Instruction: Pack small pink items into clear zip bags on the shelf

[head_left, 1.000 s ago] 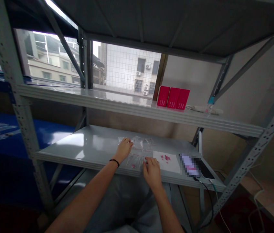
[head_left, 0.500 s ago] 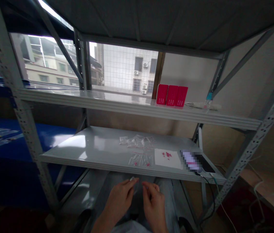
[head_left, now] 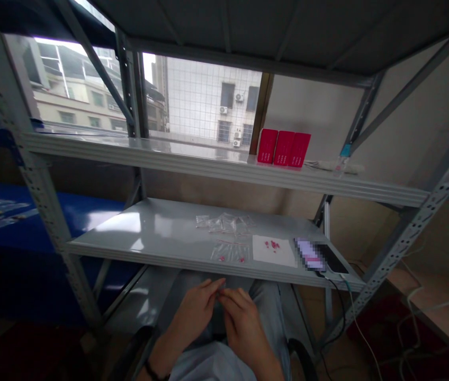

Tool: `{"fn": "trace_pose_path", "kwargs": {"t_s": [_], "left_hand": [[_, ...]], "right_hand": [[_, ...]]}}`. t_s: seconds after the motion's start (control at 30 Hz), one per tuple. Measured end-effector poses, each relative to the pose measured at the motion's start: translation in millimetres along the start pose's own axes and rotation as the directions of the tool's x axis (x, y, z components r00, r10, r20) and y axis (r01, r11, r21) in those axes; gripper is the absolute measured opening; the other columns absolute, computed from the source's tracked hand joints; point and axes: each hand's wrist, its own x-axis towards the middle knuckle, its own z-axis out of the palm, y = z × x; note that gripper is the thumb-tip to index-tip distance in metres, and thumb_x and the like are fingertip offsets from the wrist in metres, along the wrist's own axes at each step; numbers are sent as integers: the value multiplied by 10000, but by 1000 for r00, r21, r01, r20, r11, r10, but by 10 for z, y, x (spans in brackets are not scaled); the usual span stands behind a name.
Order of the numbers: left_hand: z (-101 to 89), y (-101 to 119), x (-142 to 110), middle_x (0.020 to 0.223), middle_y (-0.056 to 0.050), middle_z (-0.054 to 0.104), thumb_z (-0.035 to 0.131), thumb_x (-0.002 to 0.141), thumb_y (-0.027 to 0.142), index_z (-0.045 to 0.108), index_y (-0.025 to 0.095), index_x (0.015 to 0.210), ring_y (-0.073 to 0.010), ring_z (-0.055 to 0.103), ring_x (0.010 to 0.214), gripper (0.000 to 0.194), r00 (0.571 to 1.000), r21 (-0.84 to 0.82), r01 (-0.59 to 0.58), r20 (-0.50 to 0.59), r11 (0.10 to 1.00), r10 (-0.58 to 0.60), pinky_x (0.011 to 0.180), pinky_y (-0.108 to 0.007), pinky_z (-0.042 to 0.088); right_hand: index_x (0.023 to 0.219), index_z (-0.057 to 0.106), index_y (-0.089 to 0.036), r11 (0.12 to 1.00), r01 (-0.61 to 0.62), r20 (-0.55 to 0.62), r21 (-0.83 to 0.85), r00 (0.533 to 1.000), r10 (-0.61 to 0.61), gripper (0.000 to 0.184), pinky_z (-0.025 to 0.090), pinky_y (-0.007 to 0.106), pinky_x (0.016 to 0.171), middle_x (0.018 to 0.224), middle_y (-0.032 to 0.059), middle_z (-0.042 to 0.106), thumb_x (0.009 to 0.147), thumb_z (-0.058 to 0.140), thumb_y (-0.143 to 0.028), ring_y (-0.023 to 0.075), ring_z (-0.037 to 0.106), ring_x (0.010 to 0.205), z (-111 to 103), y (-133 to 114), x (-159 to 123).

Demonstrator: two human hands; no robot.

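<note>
grip: left hand [head_left: 192, 312], right hand [head_left: 242, 325], touching

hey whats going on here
The person's left hand and right hand are together above their lap, fingertips meeting; anything between them is too small to tell. On the grey metal shelf ahead lie small clear plastic bags, one bag holding pink pieces, beside a white paper sheet dotted with pink bits.

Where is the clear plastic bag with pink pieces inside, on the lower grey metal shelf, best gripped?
Probably pinch the clear plastic bag at its near edge, between the two pink pieces, coming from the front: it lies flat close to the front lip of the grey metal shelf, so that edge is nearest and the fingers avoid the pieces.
</note>
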Motion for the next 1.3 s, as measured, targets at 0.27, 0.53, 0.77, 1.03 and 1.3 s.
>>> {"fn": "trace_pose_path", "kwargs": {"t_s": [0.27, 0.53, 0.77, 1.03, 1.3], "left_hand": [[-16, -12, -40, 1198, -84, 729, 388, 983, 266, 671, 237, 1278, -218, 680, 1100, 410, 1000, -104, -3, 8, 995, 4, 1021, -374, 523], [-221, -198, -102, 1426, -90, 575, 770, 773, 483, 571, 296, 1376, -282, 516, 1321, 662, 951, -252, -113, 254, 961, 179, 1126, -438, 419], [-103, -172, 0, 1307, -71, 662, 816, 723, 452, 648, 289, 1254, -292, 591, 1214, 580, 951, -312, -48, 277, 949, 139, 1073, -430, 458], [60, -238, 406, 1188, -95, 702, 787, 746, 486, 639, 230, 1265, -287, 609, 1168, 597, 989, -644, -4, 109, 765, 97, 1059, -417, 438], [560, 187, 1405, 984, -57, 700, 689, 813, 574, 679, 202, 1174, -224, 632, 956, 519, 966, -892, -121, -207, 436, -154, 910, -346, 469]], "right_hand": [[1246, 648, -245, 974, 8, 203, -226, 978, 39, 535, 493, 415, 1009, 1384, 97, 574, 796, 495, 1, 256, 578, 1189, -70, -8, 23], [1177, 700, -376, 999, -4, 293, -46, 956, 18, 501, 399, 450, 1105, 1443, -12, 548, 835, 531, -51, 219, 580, 1191, -305, 75, -74], [1087, 746, -352, 994, -18, 273, 104, 962, -11, 386, 443, 368, 1051, 1353, -12, 616, 843, 578, -104, 195, 607, 1153, -445, 79, -57], [1120, 711, -166, 901, -419, -293, -112, 880, 373, 324, 526, 272, 739, 1002, 89, 743, 965, 439, -251, 186, 678, 804, -879, 1351, 317], [1067, 735, -161, 785, -480, -203, -392, 877, 435, 255, 424, 268, 870, 1019, 118, 717, 945, 511, -167, 221, 635, 983, -725, 2194, 612]]}}
